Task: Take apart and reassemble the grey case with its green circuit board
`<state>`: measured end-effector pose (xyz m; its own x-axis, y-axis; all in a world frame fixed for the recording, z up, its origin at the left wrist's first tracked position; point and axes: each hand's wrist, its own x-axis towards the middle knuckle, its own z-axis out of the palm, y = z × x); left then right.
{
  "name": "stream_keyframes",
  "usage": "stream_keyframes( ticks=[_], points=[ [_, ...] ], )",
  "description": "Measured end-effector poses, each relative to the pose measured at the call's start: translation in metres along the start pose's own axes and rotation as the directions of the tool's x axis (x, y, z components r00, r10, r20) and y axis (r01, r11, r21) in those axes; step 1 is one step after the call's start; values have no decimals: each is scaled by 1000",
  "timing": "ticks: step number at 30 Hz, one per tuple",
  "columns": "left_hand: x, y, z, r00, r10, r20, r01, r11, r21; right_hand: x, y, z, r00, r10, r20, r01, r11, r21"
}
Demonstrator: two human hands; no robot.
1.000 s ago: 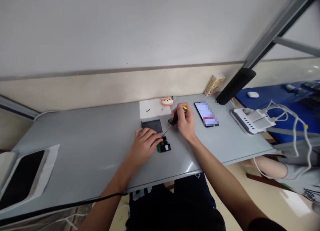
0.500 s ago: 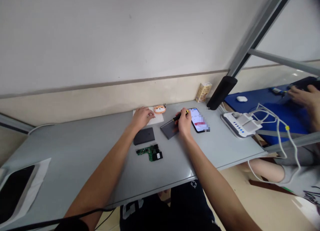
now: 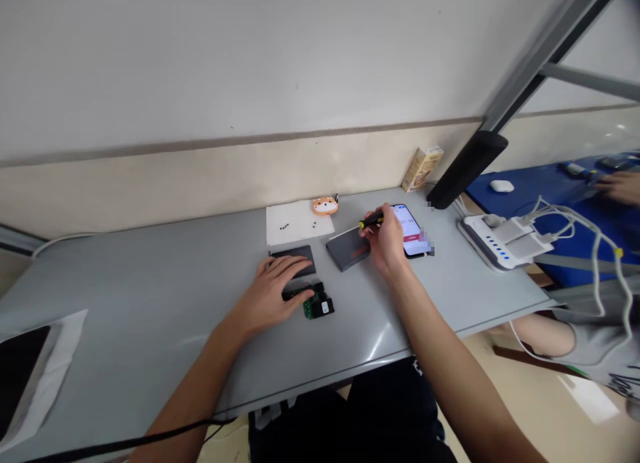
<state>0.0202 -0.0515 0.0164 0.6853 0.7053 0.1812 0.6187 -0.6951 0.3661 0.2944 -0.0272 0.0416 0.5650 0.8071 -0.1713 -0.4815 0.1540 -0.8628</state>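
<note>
My left hand (image 3: 267, 291) reaches over a dark flat panel (image 3: 300, 252) and a green circuit board (image 3: 311, 307), its fingers apart. Its fingertips cover part of both; whether they touch the board I cannot tell. In my right hand (image 3: 389, 241) is a screwdriver (image 3: 371, 219) with a black and yellow handle. That hand is beside a dark grey flat case (image 3: 345, 251), partly covering its right end. Behind these, several tiny dark screws (image 3: 284, 227) lie on a white sheet of paper (image 3: 295, 216).
An orange animal-faced pouch (image 3: 325, 206) sits at the paper's corner. On the right are a lit phone (image 3: 411, 233), a small carton (image 3: 423, 169), a black cylinder (image 3: 467, 169) and a power strip (image 3: 500, 243) with white cables. Another person's hand (image 3: 620, 186) works over a blue table.
My left hand has moved back from the paper toward me, over the panel and board, uncovering the screws. My right hand still holds the screwdriver, now turned to point differently. The camera view has shifted.
</note>
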Motion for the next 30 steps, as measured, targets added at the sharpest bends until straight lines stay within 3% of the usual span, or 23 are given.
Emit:
stream_keyframes(
  ticks=[2, 5, 11, 15, 18, 21, 23, 25, 27, 28, 30],
  points=[
    [3, -4, 0, 1000, -15, -27, 14, 999, -34, -7, 9, 4, 999, 36, 5, -35, 993, -111],
    [6, -11, -1, 998, -9, -59, 5, 997, -77, -19, 20, 11, 1000, -14, 0, 14, 980, -198],
    [3, -25, -1, 999, 18, -27, -22, 989, -146, -36, 33, 21, 996, -2, 86, 18, 983, -185],
    [2, -36, 1, 999, 25, -40, -32, 985, -170, -37, 31, 19, 996, 15, 83, 0, 984, -179],
    [2, -43, 5, 996, 44, -76, -56, 985, -166, -31, 30, 17, 991, 73, 108, -56, 987, -152],
    [3, -47, 7, 982, 37, -184, -66, 987, -149, -26, 26, 16, 981, 112, 158, -97, 990, -99],
    [2, -47, 6, 962, 1, -272, -43, 988, -147, -29, 12, 17, 990, 20, 138, -15, 999, -41],
    [1, -46, 2, 948, -40, -317, -9, 988, -151, -39, -13, 19, 978, -202, 61, 201, 979, 15],
    [-2, -44, -3, 950, -71, -303, 29, 990, -141, -52, -45, 22, 865, -501, -35, 503, 863, 52],
    [-3, -43, -5, 955, -83, -285, 46, 990, -133, -57, -59, 25, 758, -642, -111, 650, 758, 54],
    [-4, -42, -8, 964, -101, -246, 70, 989, -131, -62, -76, 32, 453, -835, -312, 874, 485, -30]
  ],
)
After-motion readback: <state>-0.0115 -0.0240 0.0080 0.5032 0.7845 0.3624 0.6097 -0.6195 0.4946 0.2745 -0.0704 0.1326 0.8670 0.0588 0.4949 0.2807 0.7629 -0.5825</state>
